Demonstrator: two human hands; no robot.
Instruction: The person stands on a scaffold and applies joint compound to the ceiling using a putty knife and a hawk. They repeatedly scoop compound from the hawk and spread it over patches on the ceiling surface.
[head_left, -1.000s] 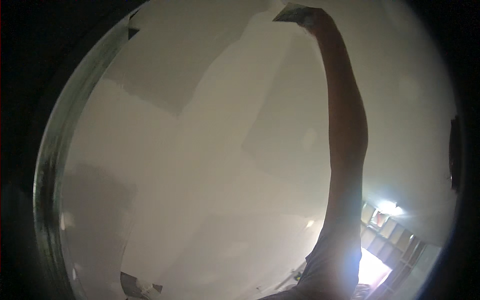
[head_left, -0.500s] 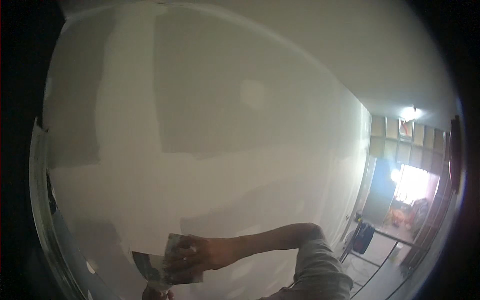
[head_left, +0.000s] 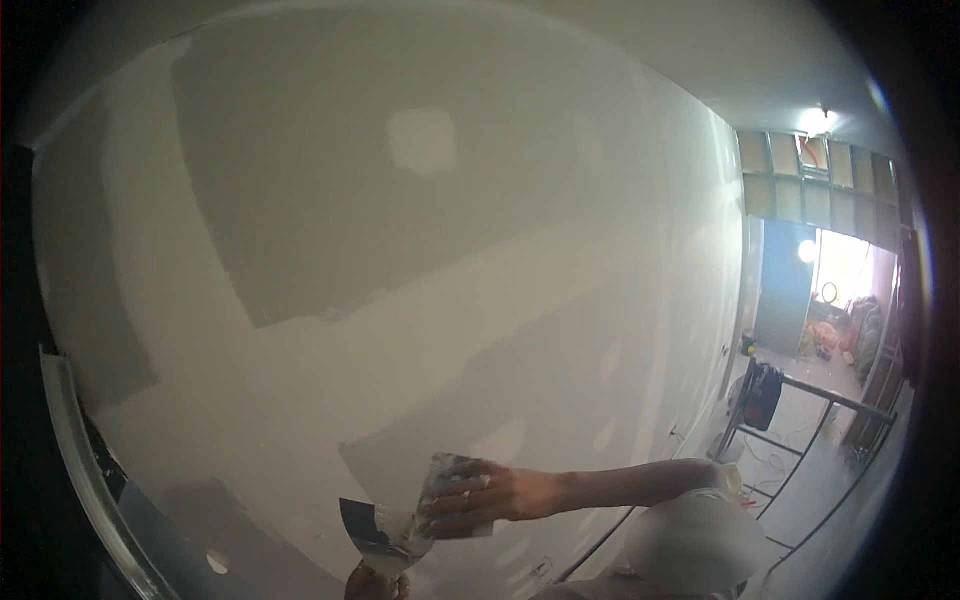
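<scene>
Along the bottom edge, my left hand (head_left: 377, 582) grips a putty knife (head_left: 372, 525) whose wide steel blade, smeared with pale compound, points upward. My right hand (head_left: 505, 490) is closed over a rectangular metal scraper (head_left: 447, 468), also smeared, with the fingers across its face. The scraper sits just right of the knife blade, at or against its edge. Both are in front of a wall (head_left: 260, 420) with pale patches and bands of compound over grey board. My right forearm reaches in from the lower right; a blurred oval obscures the shoulder area.
A metal channel (head_left: 75, 450) runs down the left side. At the right stands a metal scaffold frame (head_left: 835, 402) with dark cloth (head_left: 763, 395) draped on it. Beyond are a bright window (head_left: 838, 262), piled materials (head_left: 835, 335) and a framed bulkhead (head_left: 815, 190) below a ceiling lamp (head_left: 817, 122).
My right hand came down from high overhead to beside the knife in my left hand, then both shifted right in the picture. The view has turned, showing more of the room at right.
</scene>
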